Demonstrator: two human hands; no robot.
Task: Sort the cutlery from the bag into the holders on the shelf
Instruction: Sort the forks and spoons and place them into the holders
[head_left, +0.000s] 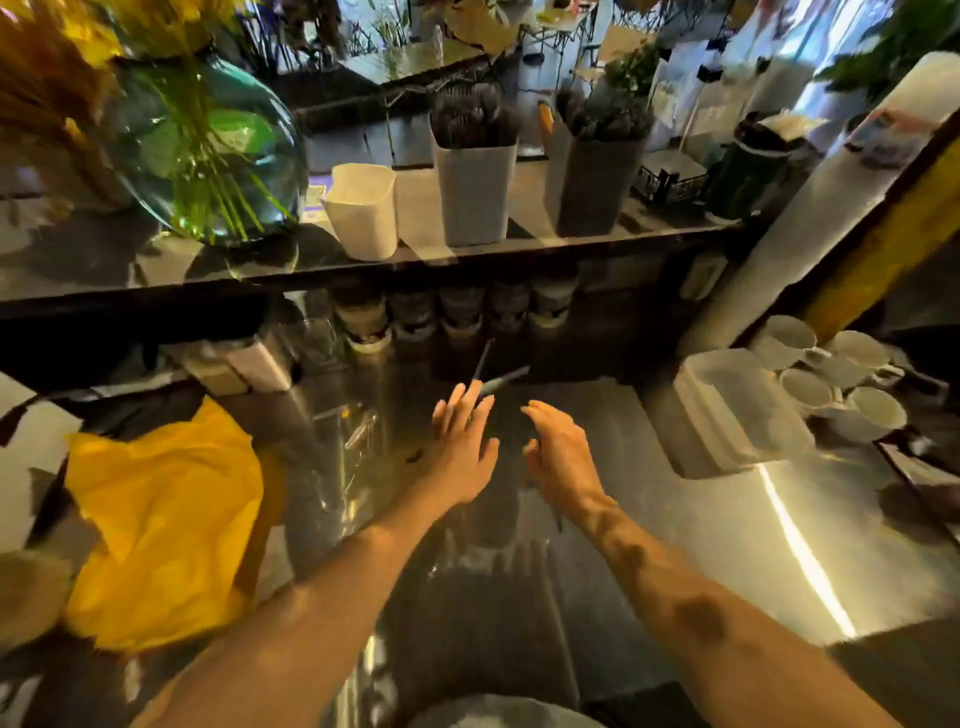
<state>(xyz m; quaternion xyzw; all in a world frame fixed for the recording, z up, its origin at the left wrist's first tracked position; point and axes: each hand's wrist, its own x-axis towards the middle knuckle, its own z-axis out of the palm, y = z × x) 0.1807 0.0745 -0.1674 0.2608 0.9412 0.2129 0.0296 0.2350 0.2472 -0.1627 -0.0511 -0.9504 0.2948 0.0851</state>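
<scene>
Two slim cutlery pieces (501, 378) poke out at 12 o'clock past left hand (462, 436); fingers straight, grip unclear through blur. Right hand (558, 452) loosely curled, nothing seen in it. Pieces likely light, stiff, slick: pinch mid-handle. Holders (472, 192) on shelf (156, 283) at 12 o'clock; yellow bag (161, 519) at 9.

The table (675, 519) is bare metal, smooth and glossy enough to throw back streaks of light, and the shelf (104, 270) above it has a dark, polished top. The holders (474, 187) look like matt white and grey plastic, the vase (208, 150) is glossy green-tinted glass, and the yellow bag (166, 519) is thin, crumpled plastic with a soft sheen. The cups (878, 410) are smooth glazed white ceramic, the box (737, 410) beside them is cloudy translucent plastic, and the cutlery (498, 382) shows only dull grey-blue, too blurred to tell its material.
</scene>
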